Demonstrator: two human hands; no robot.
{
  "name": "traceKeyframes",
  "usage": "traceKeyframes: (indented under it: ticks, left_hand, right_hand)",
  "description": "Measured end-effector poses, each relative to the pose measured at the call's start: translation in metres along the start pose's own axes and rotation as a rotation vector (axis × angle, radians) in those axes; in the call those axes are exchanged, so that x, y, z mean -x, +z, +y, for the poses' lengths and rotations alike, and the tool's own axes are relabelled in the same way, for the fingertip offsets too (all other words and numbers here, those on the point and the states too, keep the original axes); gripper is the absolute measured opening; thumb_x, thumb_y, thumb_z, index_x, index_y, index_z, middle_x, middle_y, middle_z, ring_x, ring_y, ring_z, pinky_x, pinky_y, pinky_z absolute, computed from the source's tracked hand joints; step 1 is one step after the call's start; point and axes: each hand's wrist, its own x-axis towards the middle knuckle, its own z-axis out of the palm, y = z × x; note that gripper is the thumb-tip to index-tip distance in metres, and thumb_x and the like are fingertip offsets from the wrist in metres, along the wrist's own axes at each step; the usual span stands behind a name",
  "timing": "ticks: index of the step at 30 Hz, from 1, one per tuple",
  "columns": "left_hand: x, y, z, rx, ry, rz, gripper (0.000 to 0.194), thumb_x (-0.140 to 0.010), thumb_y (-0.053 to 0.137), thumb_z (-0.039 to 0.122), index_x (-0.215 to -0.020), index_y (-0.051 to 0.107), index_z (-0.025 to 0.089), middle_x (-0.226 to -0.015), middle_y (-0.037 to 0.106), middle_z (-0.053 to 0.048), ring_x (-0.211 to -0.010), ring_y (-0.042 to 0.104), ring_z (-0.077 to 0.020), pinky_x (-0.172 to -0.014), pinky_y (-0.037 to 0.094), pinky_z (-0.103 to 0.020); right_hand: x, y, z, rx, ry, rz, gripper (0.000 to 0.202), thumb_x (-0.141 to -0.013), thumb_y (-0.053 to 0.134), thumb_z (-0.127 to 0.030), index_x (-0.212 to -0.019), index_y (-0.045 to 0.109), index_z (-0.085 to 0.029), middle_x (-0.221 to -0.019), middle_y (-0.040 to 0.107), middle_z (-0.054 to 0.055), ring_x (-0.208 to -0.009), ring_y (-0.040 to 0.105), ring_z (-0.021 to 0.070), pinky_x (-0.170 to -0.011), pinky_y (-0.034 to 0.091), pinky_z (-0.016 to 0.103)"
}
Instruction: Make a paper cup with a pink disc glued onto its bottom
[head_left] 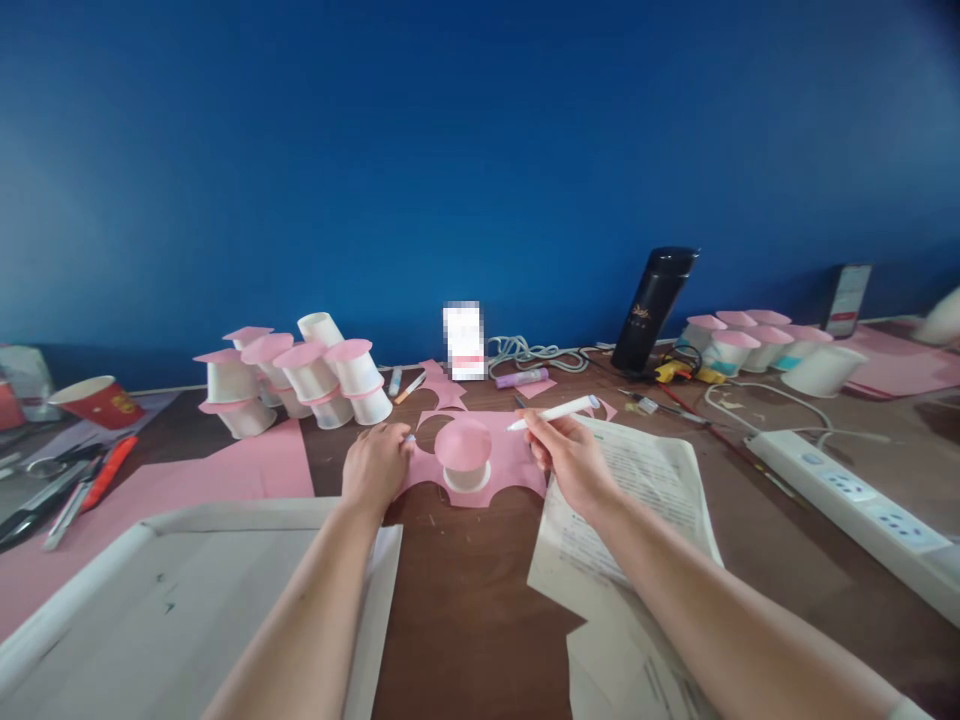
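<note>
A cup [464, 458] sits on paper [510, 465] between both hands.

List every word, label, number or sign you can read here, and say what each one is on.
None can be read.
Black flask: gold mark, too small.
Red cup: yellow print, blurred.
Printed sheets under the right hand: lines of text, too small.
White card by the wall: blurred out.
Phone screen: unreadable.

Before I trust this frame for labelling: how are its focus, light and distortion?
Head view: soft overall, printed sheets unreadable; wide-angle stretch bends the power strip and forearms; even light, faint shadows; a pixelated patch by the wall; pen in right hand fairly clear.
</note>
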Motion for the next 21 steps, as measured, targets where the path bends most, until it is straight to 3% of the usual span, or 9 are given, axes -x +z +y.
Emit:
traceKeyframes:
  ticks: [3, 7, 9, 12, 15, 18, 21]
  left_hand:
    - [0.000, 0.005, -0.001, 0.019, 0.002, 0.006, 0.025, -0.083, 0.049, 0.026, -0.100, 0.067, 0.022, -0.100, 0.068, -0.009, -0.096, 0.060, -0.0278, -0.080, 0.046, -0.038]
    - [0.002, -0.001, 0.003, 0.194, 0.045, 0.293, 0.032, -0.088, 0.048, 0.037, -0.109, 0.064, 0.020, -0.102, 0.067, -0.009, -0.093, 0.060, -0.0250, -0.087, 0.045, -0.039]
    - [0.004, -0.007, 0.010, 0.339, 0.124, 0.380, 0.037, -0.089, 0.047, 0.043, -0.114, 0.061, 0.019, -0.101, 0.067, -0.008, -0.094, 0.060, -0.0229, -0.089, 0.045, -0.038]
    - [0.009, -0.011, 0.022, 0.481, 0.276, 0.249, 0.054, -0.085, 0.052, 0.052, -0.129, 0.050, 0.020, -0.116, 0.063, -0.009, -0.109, 0.056, -0.0243, -0.094, 0.044, -0.038]
    - [0.015, -0.007, 0.031, 0.527, 0.380, 0.068, 0.082, -0.076, 0.059, 0.061, -0.143, 0.031, 0.021, -0.133, 0.052, -0.013, -0.124, 0.045, -0.0298, -0.103, 0.036, -0.045]
    - [0.018, -0.001, 0.035, 0.511, 0.384, -0.025, 0.103, -0.069, 0.063, 0.064, -0.149, 0.014, 0.022, -0.144, 0.040, -0.016, -0.133, 0.035, -0.0353, -0.108, 0.028, -0.052]
    - [0.019, 0.003, 0.038, 0.496, 0.359, -0.050, 0.109, -0.068, 0.064, 0.065, -0.150, 0.007, 0.023, -0.151, 0.030, -0.017, -0.138, 0.027, -0.0375, -0.110, 0.024, -0.054]
  right_hand:
    - [-0.001, -0.002, 0.003, 0.207, 0.029, 0.003, 0.037, -0.075, 0.065, -0.052, -0.077, 0.064, -0.015, -0.057, 0.049, -0.004, -0.044, 0.037, 0.0063, -0.041, 0.025, 0.022]
    - [0.000, -0.006, -0.003, 0.473, 0.041, -0.052, 0.031, -0.074, 0.064, -0.046, -0.075, 0.068, -0.015, -0.049, 0.042, -0.005, -0.045, 0.035, 0.0074, -0.043, 0.025, 0.023]
    - [0.001, -0.007, -0.008, 0.560, 0.045, -0.087, 0.027, -0.074, 0.063, -0.041, -0.077, 0.070, -0.015, -0.051, 0.047, -0.004, -0.047, 0.038, 0.0083, -0.046, 0.029, 0.023]
    - [0.002, -0.008, -0.012, 0.589, 0.021, -0.128, 0.023, -0.073, 0.062, -0.037, -0.080, 0.070, -0.016, -0.062, 0.059, 0.000, -0.055, 0.047, 0.0104, -0.052, 0.034, 0.023]
    - [0.002, -0.009, -0.013, 0.610, 0.013, -0.147, 0.020, -0.073, 0.061, -0.035, -0.078, 0.067, -0.016, -0.060, 0.056, -0.002, -0.055, 0.047, 0.0104, -0.051, 0.034, 0.023]
    - [0.002, -0.010, -0.012, 0.628, 0.022, -0.165, 0.019, -0.074, 0.060, -0.034, -0.077, 0.066, -0.017, -0.058, 0.052, -0.003, -0.054, 0.045, 0.0101, -0.051, 0.034, 0.022]
    - [0.002, -0.009, -0.011, 0.615, 0.021, -0.188, 0.017, -0.075, 0.061, -0.034, -0.078, 0.064, -0.018, -0.059, 0.052, -0.004, -0.055, 0.047, 0.0102, -0.052, 0.034, 0.022]
